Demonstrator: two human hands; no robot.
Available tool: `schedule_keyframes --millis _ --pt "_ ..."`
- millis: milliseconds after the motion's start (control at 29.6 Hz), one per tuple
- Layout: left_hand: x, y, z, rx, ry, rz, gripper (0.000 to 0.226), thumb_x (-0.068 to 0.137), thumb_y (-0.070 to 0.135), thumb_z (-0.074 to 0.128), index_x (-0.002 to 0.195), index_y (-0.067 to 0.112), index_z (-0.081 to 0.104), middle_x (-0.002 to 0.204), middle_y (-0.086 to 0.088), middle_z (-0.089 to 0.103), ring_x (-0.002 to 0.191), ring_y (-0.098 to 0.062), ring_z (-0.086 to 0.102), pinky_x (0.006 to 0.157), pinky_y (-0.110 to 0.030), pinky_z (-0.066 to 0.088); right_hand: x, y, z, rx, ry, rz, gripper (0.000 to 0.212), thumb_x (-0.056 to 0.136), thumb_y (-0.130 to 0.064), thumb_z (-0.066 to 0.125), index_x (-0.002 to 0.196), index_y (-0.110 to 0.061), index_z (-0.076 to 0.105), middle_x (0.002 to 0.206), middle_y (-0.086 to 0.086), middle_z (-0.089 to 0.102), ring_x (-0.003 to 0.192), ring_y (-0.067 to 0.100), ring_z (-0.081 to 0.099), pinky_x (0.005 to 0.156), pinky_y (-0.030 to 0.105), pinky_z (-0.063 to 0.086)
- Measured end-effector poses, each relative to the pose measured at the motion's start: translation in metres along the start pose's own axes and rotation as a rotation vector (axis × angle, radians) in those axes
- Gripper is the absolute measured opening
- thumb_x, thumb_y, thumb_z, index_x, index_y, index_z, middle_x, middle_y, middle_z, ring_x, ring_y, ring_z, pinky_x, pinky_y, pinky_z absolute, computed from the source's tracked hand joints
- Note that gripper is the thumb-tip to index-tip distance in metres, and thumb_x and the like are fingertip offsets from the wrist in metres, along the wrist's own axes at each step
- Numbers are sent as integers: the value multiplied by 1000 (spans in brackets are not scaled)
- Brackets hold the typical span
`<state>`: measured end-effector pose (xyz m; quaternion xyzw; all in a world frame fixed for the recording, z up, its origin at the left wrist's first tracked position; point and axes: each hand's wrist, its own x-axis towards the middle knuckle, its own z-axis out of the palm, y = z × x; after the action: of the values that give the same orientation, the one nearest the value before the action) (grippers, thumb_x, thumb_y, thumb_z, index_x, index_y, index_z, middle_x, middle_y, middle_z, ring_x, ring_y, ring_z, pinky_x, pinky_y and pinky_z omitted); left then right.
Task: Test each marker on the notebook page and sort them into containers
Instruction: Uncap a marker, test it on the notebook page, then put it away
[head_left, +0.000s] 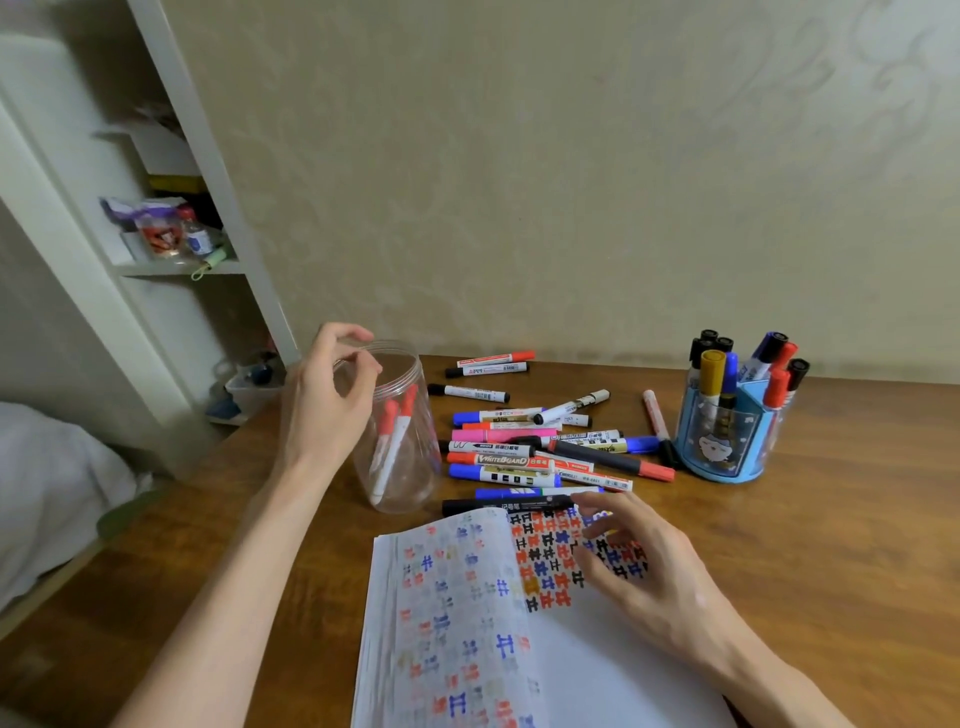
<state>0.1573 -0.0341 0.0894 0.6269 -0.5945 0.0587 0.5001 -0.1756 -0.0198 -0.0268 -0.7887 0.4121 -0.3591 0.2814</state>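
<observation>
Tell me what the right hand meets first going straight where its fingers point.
Likely the black marker beyond the notebook's top edge; the right hand's fingers nearly reach it, though height is unclear.

- Belonged to one person: left hand (327, 384) and right hand (639, 561), both bare.
- Had long, slender fingers, with knuckles and tendons standing out in ridges on the back of the right hand.
- Ran into lean forearms, left forearm (244, 545) and right forearm (769, 670), bare to the lower edge of view.
</observation>
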Motion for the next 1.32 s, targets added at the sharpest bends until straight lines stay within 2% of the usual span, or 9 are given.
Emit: schedule_keyframes --millis 101,202,304,439,506,607,776,1080,1316 --pt "-1 1 2 0 37 7 16 101 11 57 115 15 62 96 9 70 98 13 60 86 2 38 0 2 1 -3 1 -3 44 95 -32 74 135 -41 58 123 -27 59 111 -5 66 96 37 61" --pt "-12 12 1 -35 160 81 19 101 5 56 116 12 63 101 2 69 101 -3 64 94 -19 50 2 2 1 -15 13 -15 41 95 -33 73 133 -42 58 123 -28 59 111 -4 66 95 37 61" --pt "-34 28 4 -57 248 268 16 99 1 56 111 3 66 103 -7 67 101 -16 63 91 -22 49 7 0 3 -34 22 -42 41 96 -33 72 132 -43 56 124 -27 59 110 -6 65 95 34 60" --pt "-62 40 29 -38 -150 431 13 97 8 63 106 13 71 100 8 68 87 -6 65 75 -15 53 11 -2 4 -25 19 -36 39 96 -34 71 132 -43 57 126 -25 59 113 -5 64 95 29 60" --pt "-69 40 46 55 -396 371 21 96 17 69 115 25 72 110 16 69 97 0 65 91 -10 48 11 -1 3 -42 18 -36 38 97 -35 70 132 -40 59 127 -23 59 114 -5 63 94 27 59" --pt "-75 31 67 222 -563 314 29 98 35 66 127 35 67 128 20 63 119 1 56 106 -22 41 16 -4 1 -51 3 -32 37 97 -37 69 132 -41 58 126 -23 57 115 -7 61 93 24 59" --pt "-75 31 87 381 -569 295 29 96 42 66 124 35 65 123 17 63 117 -5 56 110 -36 41 25 -6 -3 -43 -6 -21 38 97 -39 69 134 -31 61 129 -15 58 115 -1 62 92 27 62" --pt "-94 34 107 332 -583 311 24 96 33 70 118 25 63 124 9 65 120 -12 59 108 -34 40 8 -1 -1 -89 22 -24 41 98 -32 70 137 -23 61 132 -8 60 113 5 63 94 30 61" --pt "-104 51 106 166 -547 472 21 90 23 77 107 21 65 105 6 72 102 -17 67 93 -30 41 6 1 -2 -61 138 -27 43 97 -38 69 137 -23 63 126 -8 64 105 2 65 85 16 57"
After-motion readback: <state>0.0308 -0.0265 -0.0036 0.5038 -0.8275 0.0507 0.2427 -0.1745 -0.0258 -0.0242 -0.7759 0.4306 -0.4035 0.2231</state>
